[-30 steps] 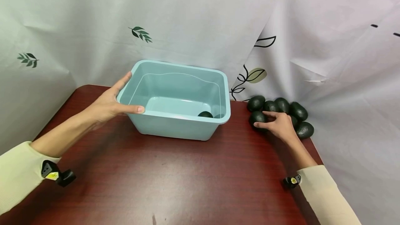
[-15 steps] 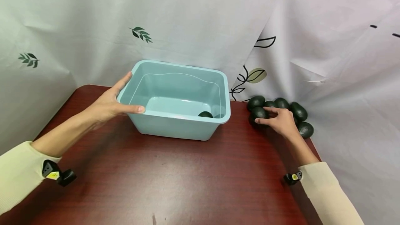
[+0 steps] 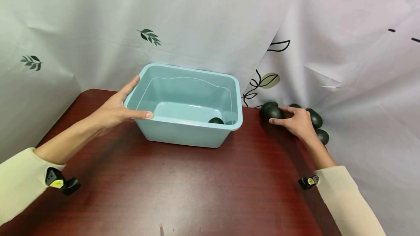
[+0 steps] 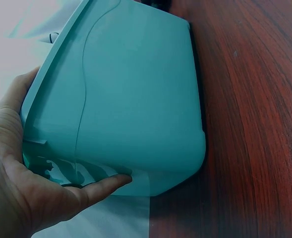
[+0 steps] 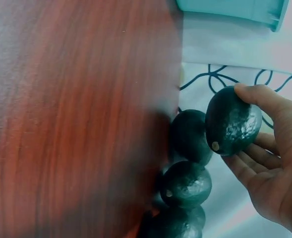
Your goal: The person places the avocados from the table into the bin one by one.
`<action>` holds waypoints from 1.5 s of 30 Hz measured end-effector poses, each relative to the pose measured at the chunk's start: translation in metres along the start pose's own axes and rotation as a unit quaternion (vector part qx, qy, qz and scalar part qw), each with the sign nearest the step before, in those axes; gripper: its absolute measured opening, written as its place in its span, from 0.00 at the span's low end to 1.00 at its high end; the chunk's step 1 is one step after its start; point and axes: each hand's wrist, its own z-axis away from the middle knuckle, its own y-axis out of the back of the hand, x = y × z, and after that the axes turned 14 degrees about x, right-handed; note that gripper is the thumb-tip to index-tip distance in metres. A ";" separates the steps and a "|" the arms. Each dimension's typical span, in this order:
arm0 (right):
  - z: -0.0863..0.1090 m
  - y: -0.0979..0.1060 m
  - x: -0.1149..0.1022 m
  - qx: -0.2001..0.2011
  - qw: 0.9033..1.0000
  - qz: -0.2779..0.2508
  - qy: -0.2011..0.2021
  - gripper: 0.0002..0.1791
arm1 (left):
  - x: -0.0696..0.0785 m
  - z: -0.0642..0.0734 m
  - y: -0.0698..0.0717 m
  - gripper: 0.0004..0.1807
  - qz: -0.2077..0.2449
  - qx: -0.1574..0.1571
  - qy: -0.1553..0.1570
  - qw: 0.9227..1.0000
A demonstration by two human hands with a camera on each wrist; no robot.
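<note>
My right hand (image 3: 300,123) pinches a dark green avocado (image 3: 273,112) between thumb and fingers. In the right wrist view the held avocado (image 5: 232,119) shows its stem end and overlaps other avocados (image 5: 186,184) lined up at the table's edge. My left hand (image 3: 111,114) grips the left end of a light blue plastic tub (image 3: 183,134), thumb along the near side and fingers at the far side of the rim. Inside the tub, at its right end, lies one avocado (image 3: 216,121), partly hidden by the front wall. The left wrist view shows the tub's outer wall (image 4: 136,94) up close.
Several more avocados (image 3: 315,118) lie at the table's right edge, some hidden behind the right hand. The reddish-brown table (image 3: 183,188) stretches in front of the tub. A white cloth (image 3: 203,21) with leaf prints hangs behind and at both sides.
My right hand has taken hold of an avocado and lifted it slightly up out of the group, a little to the right. The left hand and the tub stay in place.
</note>
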 end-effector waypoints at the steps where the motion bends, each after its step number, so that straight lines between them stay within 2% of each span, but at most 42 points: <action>1: -0.001 0.001 -0.001 0.000 1.000 -0.001 -0.001 0.46 | 0.000 0.000 0.000 0.73 -0.002 0.000 0.000 1.000; 17: -0.013 0.018 -0.021 0.008 0.999 -0.031 -0.007 0.46 | 0.000 0.001 0.000 0.72 0.008 -0.006 0.002 1.000; 27: -0.020 0.023 -0.034 0.040 0.999 -0.021 0.014 0.43 | -0.001 0.000 0.000 0.72 0.003 -0.003 0.003 1.000; 38: -0.029 0.024 -0.046 0.042 0.998 -0.052 0.014 0.42 | -0.002 0.000 0.000 0.72 0.001 -0.004 0.001 1.000; 45: -0.032 0.027 -0.057 0.046 0.998 -0.048 0.022 0.43 | -0.002 -0.001 0.000 0.72 -0.003 -0.003 -0.001 1.000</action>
